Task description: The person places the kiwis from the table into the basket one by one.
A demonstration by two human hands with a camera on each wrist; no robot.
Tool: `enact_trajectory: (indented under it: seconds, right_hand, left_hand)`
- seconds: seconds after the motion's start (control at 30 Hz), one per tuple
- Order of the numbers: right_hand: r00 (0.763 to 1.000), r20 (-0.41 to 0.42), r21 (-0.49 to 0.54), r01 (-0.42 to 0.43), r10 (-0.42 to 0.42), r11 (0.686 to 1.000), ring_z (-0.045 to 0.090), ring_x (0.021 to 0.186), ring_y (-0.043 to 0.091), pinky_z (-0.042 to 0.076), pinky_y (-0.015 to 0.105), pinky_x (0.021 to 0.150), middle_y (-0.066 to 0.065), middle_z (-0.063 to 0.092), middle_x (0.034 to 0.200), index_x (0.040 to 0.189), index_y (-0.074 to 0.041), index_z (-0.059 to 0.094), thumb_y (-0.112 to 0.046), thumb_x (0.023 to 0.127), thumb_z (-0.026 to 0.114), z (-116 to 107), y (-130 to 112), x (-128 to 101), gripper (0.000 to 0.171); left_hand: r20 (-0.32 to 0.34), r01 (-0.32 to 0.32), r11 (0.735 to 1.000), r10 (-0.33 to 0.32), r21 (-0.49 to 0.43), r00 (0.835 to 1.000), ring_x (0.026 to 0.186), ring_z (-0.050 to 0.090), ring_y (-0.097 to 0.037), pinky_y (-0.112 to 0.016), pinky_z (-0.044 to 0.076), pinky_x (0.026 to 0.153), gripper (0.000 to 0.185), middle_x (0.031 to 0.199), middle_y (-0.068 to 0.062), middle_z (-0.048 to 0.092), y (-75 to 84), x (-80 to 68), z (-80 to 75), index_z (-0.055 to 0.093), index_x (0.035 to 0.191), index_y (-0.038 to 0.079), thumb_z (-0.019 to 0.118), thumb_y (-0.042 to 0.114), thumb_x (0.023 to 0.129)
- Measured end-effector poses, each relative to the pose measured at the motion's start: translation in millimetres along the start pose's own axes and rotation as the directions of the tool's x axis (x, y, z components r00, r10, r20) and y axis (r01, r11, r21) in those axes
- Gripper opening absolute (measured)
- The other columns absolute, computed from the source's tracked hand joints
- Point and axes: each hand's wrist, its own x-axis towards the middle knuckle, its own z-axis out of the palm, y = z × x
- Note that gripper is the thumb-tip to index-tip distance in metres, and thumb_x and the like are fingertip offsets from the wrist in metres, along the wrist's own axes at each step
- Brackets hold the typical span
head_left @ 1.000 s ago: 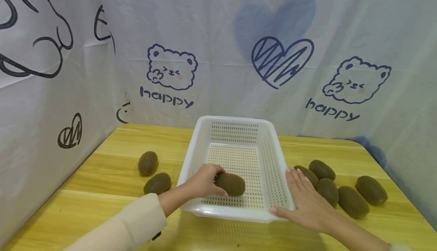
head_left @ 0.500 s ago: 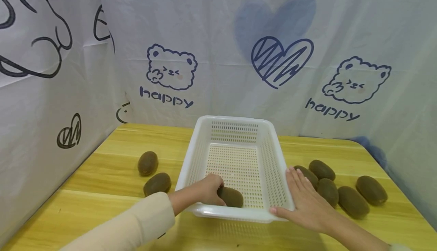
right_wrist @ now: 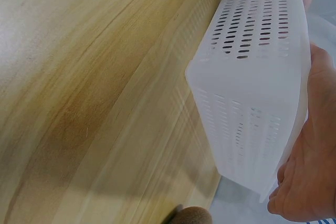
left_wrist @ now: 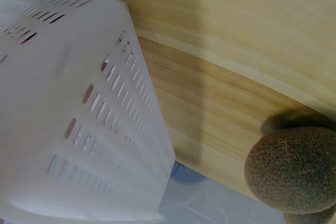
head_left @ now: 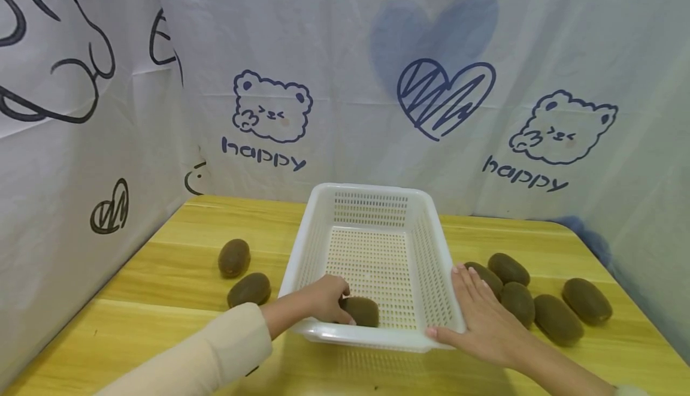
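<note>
Inside the white perforated plastic basket (head_left: 366,337), my left hand (head_left: 323,300) holds a brown kiwi (head_left: 362,312) by its left end near the front wall. Its thumb lies along the kiwi's near side and its fingers bend over the far side. My right hand (head_left: 485,318) rests on the basket's front right corner, fingers straight along the right rim and thumb on the front rim. In the right wrist view, this hand (right_wrist: 310,156) lies against the rim. The left wrist view shows the basket's outer wall (left_wrist: 105,103), which hides most of the left hand.
Two kiwis lie left of the basket, one farther back (head_left: 234,258) and one nearer (head_left: 249,290). Several more kiwis (head_left: 557,320) are grouped to the right, beside my right hand. The yellow wood-grain table (head_left: 162,324) ends at a printed white curtain (head_left: 350,84).
My left hand has lowered the kiwi toward the basket's front wall, then shifted slightly left with it. My right hand and the basket have stayed in place.
</note>
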Motion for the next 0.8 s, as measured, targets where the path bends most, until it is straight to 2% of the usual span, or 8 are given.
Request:
enact_trajectory:
  seconds: [0.1, 0.23, 0.33, 0.43, 0.5, 0.6, 0.7, 0.8]
  right_hand:
    - [1.000, 0.005, 0.000, 0.000, 0.000, 1.000, 0.013, 0.139, 0.047, 0.018, 0.061, 0.110, 0.029, 0.012, 0.152, 0.144, 0.010, 0.014, -0.061, 0.077, 0.060, 1, 1, 0, 0.108]
    - [1.000, 0.004, -0.006, 0.003, -0.003, 1.000, 0.013, 0.139, 0.047, 0.018, 0.061, 0.111, 0.029, 0.012, 0.152, 0.144, 0.010, 0.014, -0.061, 0.077, 0.059, 1, 1, 0, 0.108]
    - [1.000, 0.003, -0.009, 0.004, -0.004, 1.000, 0.013, 0.139, 0.047, 0.018, 0.061, 0.111, 0.029, 0.012, 0.152, 0.144, 0.010, 0.014, -0.061, 0.078, 0.059, 1, 1, 0, 0.108]
    - [1.000, 0.005, -0.008, 0.004, -0.004, 1.000, 0.013, 0.138, 0.048, 0.018, 0.062, 0.110, 0.029, 0.012, 0.152, 0.144, 0.010, 0.014, -0.061, 0.078, 0.059, 1, 1, 0, 0.108]
    - [1.000, 0.006, -0.005, 0.003, -0.003, 1.000, 0.013, 0.138, 0.048, 0.018, 0.062, 0.110, 0.029, 0.012, 0.152, 0.144, 0.010, 0.014, -0.061, 0.078, 0.059, 1, 1, 0, 0.108]
    - [1.000, 0.007, -0.001, 0.003, -0.003, 1.000, 0.013, 0.138, 0.048, 0.018, 0.062, 0.110, 0.029, 0.012, 0.152, 0.144, 0.010, 0.013, -0.061, 0.078, 0.060, 2, 1, 0, 0.108]
    - [1.000, 0.007, -0.002, 0.003, -0.003, 1.000, 0.013, 0.138, 0.048, 0.019, 0.062, 0.110, 0.029, 0.011, 0.152, 0.144, 0.010, 0.013, -0.061, 0.078, 0.059, 2, 1, 0, 0.108]
    - [1.000, 0.006, -0.006, 0.000, 0.000, 1.000, 0.013, 0.138, 0.048, 0.018, 0.062, 0.110, 0.029, 0.011, 0.152, 0.144, 0.010, 0.013, -0.061, 0.078, 0.059, 2, 1, 0, 0.108]
  left_hand:
    - [-0.008, -0.002, 0.999, 0.001, -0.040, 1.000, 0.099, 0.062, -0.036, -0.042, 0.054, 0.085, 0.052, 0.105, -0.026, 0.064, -1.4, -0.7, -2.3, 0.058, 0.109, -0.015, 0.078, 0.018, 0.074]
    - [-0.065, -0.070, 0.995, 0.065, -0.071, 0.996, 0.103, 0.060, -0.038, -0.045, 0.052, 0.089, 0.055, 0.112, -0.028, 0.062, -4.8, 0.6, -6.9, 0.055, 0.114, -0.015, 0.077, 0.017, 0.075]
    - [-0.131, -0.142, 0.988, 0.134, -0.062, 0.982, 0.103, 0.061, -0.038, -0.043, 0.052, 0.089, 0.054, 0.117, -0.025, 0.061, -7.3, 0.6, -10.5, 0.055, 0.117, -0.013, 0.076, 0.017, 0.076]
    - [-0.209, -0.202, 0.978, 0.189, -0.043, 0.959, 0.103, 0.061, -0.036, -0.042, 0.052, 0.089, 0.052, 0.119, -0.021, 0.062, -9.3, -2.4, -13.8, 0.057, 0.118, -0.009, 0.075, 0.017, 0.078]
    - [-0.276, -0.228, 0.974, 0.218, -0.006, 0.936, 0.103, 0.060, -0.034, -0.042, 0.051, 0.089, 0.049, 0.117, -0.020, 0.063, -10.9, -5.6, -15.8, 0.058, 0.117, -0.007, 0.074, 0.018, 0.078]
    - [-0.387, -0.226, 0.974, 0.217, 0.023, 0.896, 0.107, 0.059, -0.033, -0.043, 0.050, 0.092, 0.046, 0.116, -0.018, 0.063, -13.6, -11.6, -18.8, 0.060, 0.115, -0.004, 0.074, 0.018, 0.078]
    - [-0.503, -0.214, 0.977, 0.196, 0.023, 0.841, 0.110, 0.059, -0.032, -0.043, 0.050, 0.094, 0.044, 0.117, -0.018, 0.064, -17.6, -17.5, -21.7, 0.061, 0.114, -0.004, 0.075, 0.016, 0.077]
    - [-0.588, -0.212, 0.977, 0.172, 0.000, 0.790, 0.112, 0.058, -0.033, -0.044, 0.050, 0.094, 0.046, 0.118, -0.018, 0.063, -23.6, -22.8, -23.9, 0.061, 0.114, -0.004, 0.076, 0.016, 0.076]
